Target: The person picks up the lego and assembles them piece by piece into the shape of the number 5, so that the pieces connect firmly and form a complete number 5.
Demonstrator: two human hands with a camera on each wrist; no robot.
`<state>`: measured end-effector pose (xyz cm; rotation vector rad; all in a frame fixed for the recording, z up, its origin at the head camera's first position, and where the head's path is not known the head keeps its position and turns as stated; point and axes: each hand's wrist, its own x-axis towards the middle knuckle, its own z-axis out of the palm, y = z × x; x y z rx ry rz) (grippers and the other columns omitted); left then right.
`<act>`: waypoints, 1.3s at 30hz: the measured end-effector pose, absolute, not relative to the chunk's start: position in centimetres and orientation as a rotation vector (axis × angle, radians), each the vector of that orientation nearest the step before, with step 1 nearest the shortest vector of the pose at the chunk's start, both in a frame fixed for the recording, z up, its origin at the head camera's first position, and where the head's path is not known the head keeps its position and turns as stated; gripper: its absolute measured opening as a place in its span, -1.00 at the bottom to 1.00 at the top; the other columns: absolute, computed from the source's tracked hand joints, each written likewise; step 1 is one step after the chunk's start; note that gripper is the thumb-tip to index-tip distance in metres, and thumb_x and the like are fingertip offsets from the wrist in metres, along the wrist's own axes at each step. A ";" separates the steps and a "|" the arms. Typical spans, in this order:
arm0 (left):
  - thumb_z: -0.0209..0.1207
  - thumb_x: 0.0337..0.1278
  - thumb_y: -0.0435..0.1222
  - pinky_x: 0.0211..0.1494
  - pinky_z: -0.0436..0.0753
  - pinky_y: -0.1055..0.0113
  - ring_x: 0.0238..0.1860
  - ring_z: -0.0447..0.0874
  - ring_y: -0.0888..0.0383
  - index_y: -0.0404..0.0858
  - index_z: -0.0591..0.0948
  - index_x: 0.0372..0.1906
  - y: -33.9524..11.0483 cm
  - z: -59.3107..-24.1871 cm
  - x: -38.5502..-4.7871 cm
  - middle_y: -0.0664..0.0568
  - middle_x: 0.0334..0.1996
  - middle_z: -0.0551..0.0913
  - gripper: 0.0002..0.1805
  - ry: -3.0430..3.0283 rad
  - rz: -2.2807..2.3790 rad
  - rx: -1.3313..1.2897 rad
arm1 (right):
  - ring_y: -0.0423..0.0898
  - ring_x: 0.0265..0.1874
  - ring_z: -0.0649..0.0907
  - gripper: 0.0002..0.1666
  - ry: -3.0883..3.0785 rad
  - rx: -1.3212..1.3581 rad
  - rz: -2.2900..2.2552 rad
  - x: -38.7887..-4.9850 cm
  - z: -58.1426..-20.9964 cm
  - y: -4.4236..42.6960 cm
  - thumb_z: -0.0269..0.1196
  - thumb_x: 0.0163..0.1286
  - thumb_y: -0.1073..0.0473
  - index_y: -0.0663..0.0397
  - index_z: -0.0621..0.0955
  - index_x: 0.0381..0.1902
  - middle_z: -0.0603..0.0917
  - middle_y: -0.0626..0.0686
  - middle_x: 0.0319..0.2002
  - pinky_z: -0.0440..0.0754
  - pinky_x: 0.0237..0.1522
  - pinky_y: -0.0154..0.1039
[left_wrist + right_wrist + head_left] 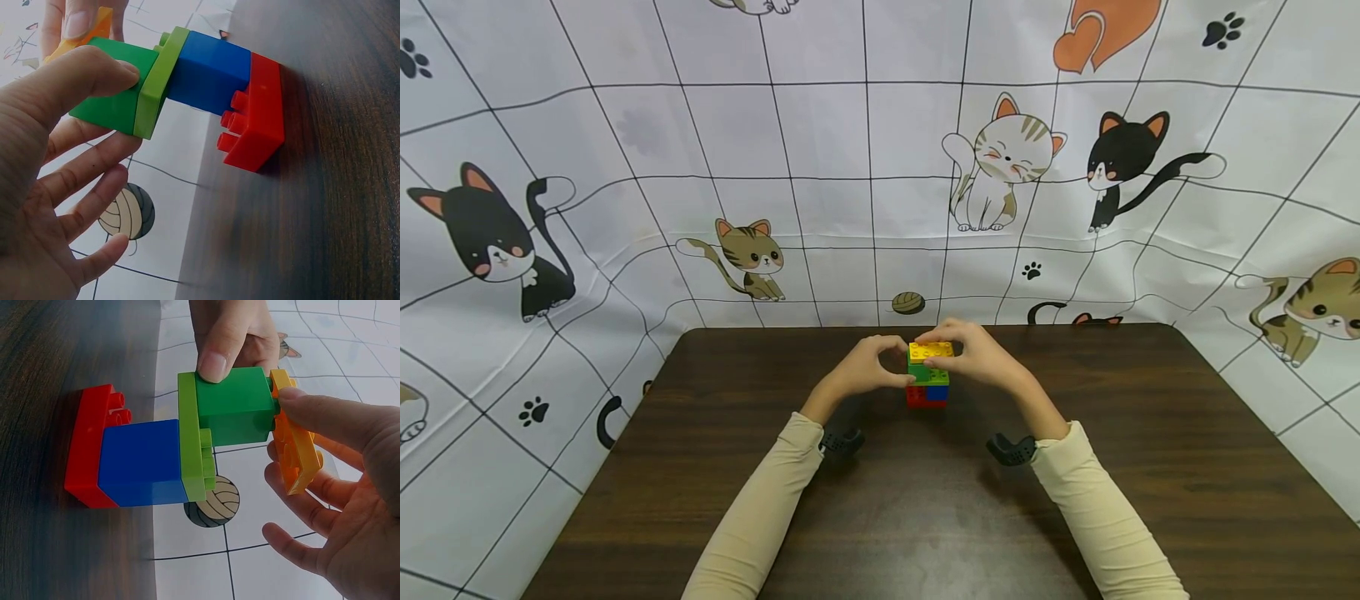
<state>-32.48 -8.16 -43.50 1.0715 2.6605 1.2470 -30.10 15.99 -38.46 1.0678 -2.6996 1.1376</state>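
A small stack of toy building blocks stands on the table. At its base lies a flat red block (90, 447), with a blue block (140, 462) on one end of it. Above the blue one sits a thin light green plate (192, 437), which carries a dark green block (234, 403). My left hand (868, 365) pinches the dark green block between thumb and fingers. At the top, my right hand (976, 357) holds a flat yellow block (294, 447) between thumb and fingers. The yellow block tilts over the dark green block's studs, some of which still show.
The dark wooden table (925, 517) ends just behind the stack. Behind it hangs a white sheet (820, 133) with cat pictures and grid lines. Each wrist wears a black strap device, one (842, 442) at the left and another (1011, 450) at the right.
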 end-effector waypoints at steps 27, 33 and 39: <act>0.48 0.07 -0.24 0.21 0.65 0.10 -0.01 0.67 0.06 -0.21 0.65 -0.08 -8.2 -43.4 -32.5 -0.04 -0.10 0.72 -0.67 2.669 1.238 1.061 | -0.01 -0.10 0.59 -0.60 -2.721 1.084 1.099 -30.0 -38.5 15.9 0.33 0.42 0.18 0.08 0.67 0.20 0.66 0.13 0.01 0.66 -0.11 -0.20; 0.47 0.09 -0.23 0.22 0.64 0.10 -0.02 0.66 0.07 -0.21 0.65 -0.08 -8.2 -43.5 -32.5 -0.03 -0.10 0.71 -0.67 2.670 1.236 1.066 | -0.02 -0.13 0.59 -0.60 -2.709 1.095 1.072 -30.0 -38.5 15.9 0.34 0.41 0.18 0.08 0.68 0.19 0.67 0.14 0.01 0.65 -0.13 -0.22; 0.48 0.08 -0.24 0.24 0.63 0.08 -0.01 0.66 0.07 -0.20 0.65 -0.08 -8.2 -43.6 -32.5 -0.03 -0.11 0.72 -0.67 2.671 1.239 1.066 | 0.00 -0.11 0.61 -0.60 -2.678 1.114 1.055 -30.0 -38.5 15.9 0.37 0.39 0.19 0.11 0.68 0.17 0.67 0.15 0.00 0.65 -0.11 -0.17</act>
